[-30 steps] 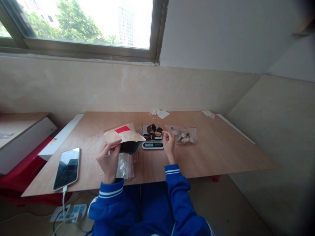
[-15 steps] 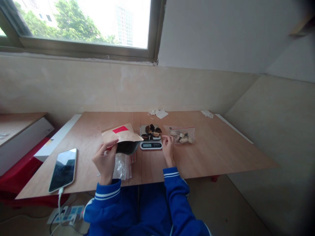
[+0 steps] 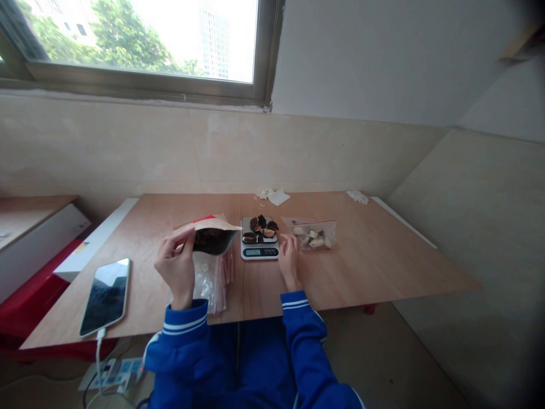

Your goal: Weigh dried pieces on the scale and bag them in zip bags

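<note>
On the surface (image 3: pixel 383 267), a phone (image 3: pixel 105 295) lies at the near left corner. My left grip (image 3: pixel 176 264) holds a pouch (image 3: pixel 217 238) behind a stack of bags (image 3: pixel 208 284) by the near edge. Rightward come the scale (image 3: pixel 260 258) carrying pieces (image 3: pixel 269 233), my right grip (image 3: pixel 289 255), then a filled bag (image 3: pixel 317 238). Paper (image 3: pixel 279 197) lies along the far edge.

The left forearm (image 3: pixel 183 352) and right forearm (image 3: pixel 309 341) reach forward, sleeved to the wrists. The left hand (image 3: pixel 176 268) is raised, thumb and fingers pinched together, knuckles bent, the left wrist (image 3: pixel 182 301) bare above the cuff. The right hand (image 3: pixel 290 257) has its back upward, fingers loosely bent, fingertips hard to make out. The hands are well apart.
</note>
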Available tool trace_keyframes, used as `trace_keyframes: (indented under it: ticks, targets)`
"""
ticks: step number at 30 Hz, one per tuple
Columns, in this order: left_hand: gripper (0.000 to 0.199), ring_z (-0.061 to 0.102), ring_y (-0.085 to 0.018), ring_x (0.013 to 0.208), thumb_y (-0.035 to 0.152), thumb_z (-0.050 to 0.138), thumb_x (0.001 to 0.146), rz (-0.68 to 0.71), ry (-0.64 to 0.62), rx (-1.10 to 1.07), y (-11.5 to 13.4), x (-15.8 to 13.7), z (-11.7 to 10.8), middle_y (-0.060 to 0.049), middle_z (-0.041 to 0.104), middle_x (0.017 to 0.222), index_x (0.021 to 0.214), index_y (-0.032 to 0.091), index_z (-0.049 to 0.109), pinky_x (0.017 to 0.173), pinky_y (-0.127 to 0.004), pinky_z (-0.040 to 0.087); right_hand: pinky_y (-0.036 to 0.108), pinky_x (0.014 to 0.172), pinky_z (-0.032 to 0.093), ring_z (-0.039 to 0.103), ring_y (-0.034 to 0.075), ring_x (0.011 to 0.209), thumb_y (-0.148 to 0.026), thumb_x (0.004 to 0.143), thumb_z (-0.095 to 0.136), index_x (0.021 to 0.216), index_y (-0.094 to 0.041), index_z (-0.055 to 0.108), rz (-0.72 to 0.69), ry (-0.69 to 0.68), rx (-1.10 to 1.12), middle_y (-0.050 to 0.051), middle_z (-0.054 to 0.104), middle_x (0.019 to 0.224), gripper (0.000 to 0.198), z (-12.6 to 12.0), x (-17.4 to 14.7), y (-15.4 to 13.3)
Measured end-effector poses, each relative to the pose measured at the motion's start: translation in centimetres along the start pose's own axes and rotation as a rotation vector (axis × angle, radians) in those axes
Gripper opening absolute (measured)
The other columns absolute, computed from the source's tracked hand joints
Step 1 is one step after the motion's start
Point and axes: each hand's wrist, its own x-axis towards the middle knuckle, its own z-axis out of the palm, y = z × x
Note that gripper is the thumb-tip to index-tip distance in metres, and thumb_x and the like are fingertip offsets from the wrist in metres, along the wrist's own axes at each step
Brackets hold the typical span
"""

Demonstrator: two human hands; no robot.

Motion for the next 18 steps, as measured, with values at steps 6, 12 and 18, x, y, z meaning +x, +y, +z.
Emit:
trace_keyframes:
  ticks: [6,12,18]
  targets:
    - [0.028,0.062,-0.017,0.097,0.032,0.054,0.089,0.070,0.019,-0.070,-1.1,5.4,2.5,-0.007,0.067,0.106,0.106,0.015,0.066,0.090,-0.030,0.048,0.045,0.097,0.043,0.052,0.023,0.106,-0.013,0.088,0.035,0.104,-0.018,0.059,0.056,0.022,-0.030,0.011,0.053,0.105,0.029,-0.1,-0.4,0.3]
    - [0.049,0.050,-0.019,0.125,0.030,0.056,0.088,0.040,-0.082,-0.069,-4.8,8.5,3.0,-0.013,0.049,0.135,0.132,0.017,0.040,0.108,-0.033,0.038,0.045,0.094,0.044,0.052,0.024,0.107,-0.011,0.087,0.036,0.104,-0.019,0.058,0.059,0.022,-0.037,0.011,0.052,0.105,0.029,-0.1,-0.6,0.4]
    - [0.064,0.050,-0.021,0.124,0.032,0.061,0.081,-0.105,-0.130,-0.067,-8.8,6.0,1.2,-0.020,0.043,0.136,0.133,0.015,0.028,0.102,-0.036,0.043,0.044,0.093,0.044,0.052,0.024,0.105,-0.013,0.088,0.036,0.104,-0.019,0.058,0.067,0.010,-0.051,0.011,0.052,0.104,0.028,-0.2,-0.7,0.2]
